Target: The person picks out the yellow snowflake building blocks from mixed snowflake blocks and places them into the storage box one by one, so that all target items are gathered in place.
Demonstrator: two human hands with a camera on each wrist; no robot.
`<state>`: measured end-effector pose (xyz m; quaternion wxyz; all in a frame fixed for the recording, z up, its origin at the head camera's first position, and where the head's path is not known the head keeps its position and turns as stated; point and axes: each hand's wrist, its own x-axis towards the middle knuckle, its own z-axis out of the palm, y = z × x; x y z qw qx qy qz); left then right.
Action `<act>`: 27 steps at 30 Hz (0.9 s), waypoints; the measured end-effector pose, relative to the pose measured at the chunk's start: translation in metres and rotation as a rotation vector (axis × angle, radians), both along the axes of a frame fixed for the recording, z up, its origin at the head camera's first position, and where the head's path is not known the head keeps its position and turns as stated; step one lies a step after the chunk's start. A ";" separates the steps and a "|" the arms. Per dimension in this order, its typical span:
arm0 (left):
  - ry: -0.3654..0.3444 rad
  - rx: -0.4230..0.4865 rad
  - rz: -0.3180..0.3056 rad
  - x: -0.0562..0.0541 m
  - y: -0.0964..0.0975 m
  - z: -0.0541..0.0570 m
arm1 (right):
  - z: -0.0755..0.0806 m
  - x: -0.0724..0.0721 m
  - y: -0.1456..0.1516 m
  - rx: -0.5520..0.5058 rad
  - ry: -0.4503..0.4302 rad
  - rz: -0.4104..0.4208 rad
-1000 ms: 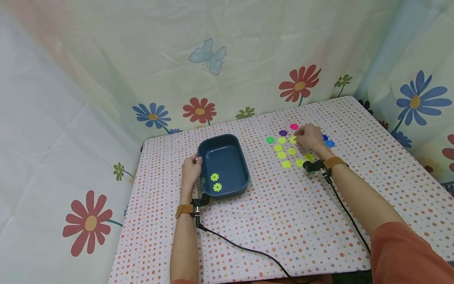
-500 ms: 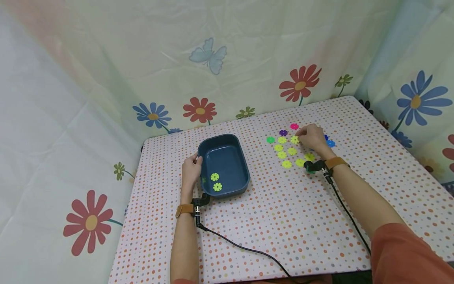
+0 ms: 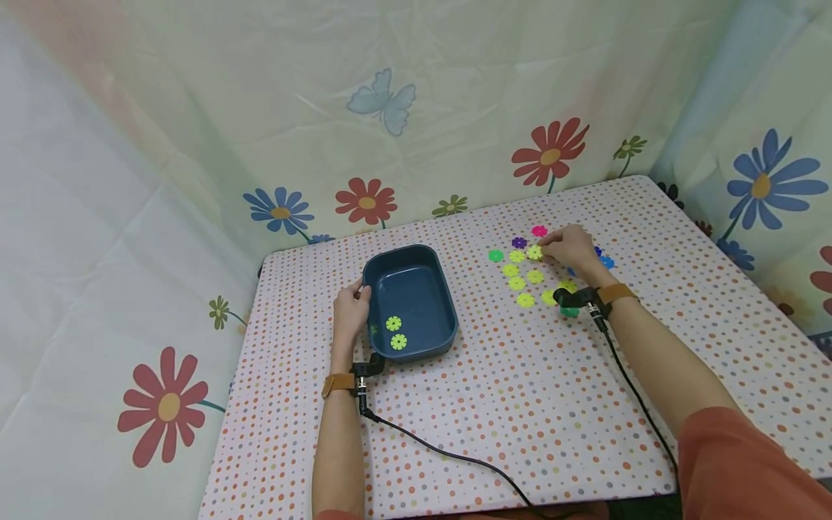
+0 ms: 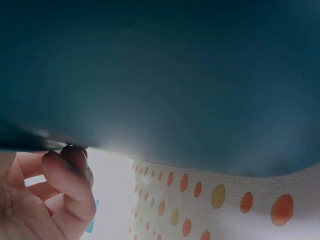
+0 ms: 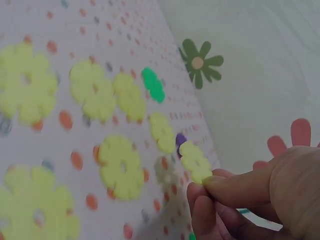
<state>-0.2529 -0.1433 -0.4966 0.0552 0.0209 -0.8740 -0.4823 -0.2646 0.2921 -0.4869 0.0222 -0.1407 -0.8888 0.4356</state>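
Observation:
My right hand [image 3: 573, 249] pinches a yellow flower-shaped disc [image 5: 195, 161] between thumb and fingers, and in the right wrist view it is raised off the table. Several more yellow discs [image 3: 535, 276] lie flat to the left of and below that hand. A dark blue rectangular tub [image 3: 416, 292] stands on the left, with two yellow discs [image 3: 393, 323] on its floor near the front. At the tub's left rim, my left hand [image 3: 351, 312] holds on with thumb and curled fingers; the tub's side fills most of the left wrist view.
Around the yellow group lie a green disc [image 3: 496, 256], a purple disc [image 3: 518, 243], a pink disc [image 3: 539, 231], blue discs [image 3: 607, 262] and a darker green disc [image 3: 569, 313]. A black cable [image 3: 448, 453] trails from each wrist. A flowered curtain [image 3: 416, 144] hangs behind the dotted table.
The yellow disc in my right hand has come up off the cloth and shifted slightly left. My left hand and the tub have stayed put.

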 end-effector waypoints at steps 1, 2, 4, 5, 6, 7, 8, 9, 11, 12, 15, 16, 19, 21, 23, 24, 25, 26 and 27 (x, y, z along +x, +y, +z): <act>0.001 0.001 -0.001 0.000 0.000 0.000 | 0.002 -0.001 -0.002 -0.011 0.005 0.013; 0.001 0.002 -0.001 0.000 0.000 0.000 | 0.004 -0.002 -0.005 -0.019 0.008 0.026; -0.003 0.005 0.000 0.001 0.000 0.001 | 0.009 -0.003 -0.010 -0.055 0.004 0.064; -0.006 0.006 -0.001 0.001 0.000 0.001 | 0.011 -0.003 -0.013 -0.071 -0.001 0.075; -0.010 0.006 -0.002 0.002 0.000 0.001 | 0.013 -0.004 -0.017 -0.084 -0.005 0.082; -0.013 0.008 -0.003 0.002 0.000 0.001 | 0.015 -0.004 -0.021 -0.099 -0.008 0.105; -0.015 0.011 -0.003 0.002 0.000 0.001 | 0.017 -0.005 -0.025 -0.121 -0.015 0.113; -0.016 0.012 -0.004 0.002 0.000 0.002 | 0.019 -0.006 -0.029 -0.146 -0.022 0.120; -0.016 0.006 -0.001 0.003 0.000 0.002 | 0.023 -0.008 -0.038 -0.182 -0.030 0.136; -0.016 0.004 0.001 0.002 0.000 0.002 | 0.025 -0.009 -0.043 -0.197 -0.032 0.146; -0.015 -0.005 0.010 0.002 0.001 0.002 | 0.032 -0.013 -0.059 -0.258 -0.041 0.179; -0.015 -0.009 0.012 0.002 0.001 0.002 | 0.034 -0.015 -0.065 -0.272 -0.042 0.190; -0.021 -0.009 0.018 0.002 0.001 0.003 | 0.039 -0.020 -0.084 -0.288 -0.050 0.212; -0.028 -0.008 0.023 0.002 0.002 0.003 | 0.041 -0.023 -0.097 -0.287 -0.045 0.220; -0.033 -0.007 0.025 0.002 0.002 0.003 | 0.043 -0.024 -0.110 -0.289 -0.038 0.233; -0.034 -0.006 0.026 0.002 0.002 0.003 | 0.044 -0.025 -0.116 -0.287 -0.032 0.242; -0.032 -0.004 0.026 0.002 0.003 0.003 | 0.044 -0.025 -0.122 -0.289 -0.027 0.247; -0.030 -0.001 0.026 0.002 0.003 0.003 | 0.045 -0.026 -0.128 -0.291 -0.020 0.259; -0.027 0.001 0.024 0.002 0.003 0.003 | 0.045 -0.025 -0.133 -0.291 -0.016 0.273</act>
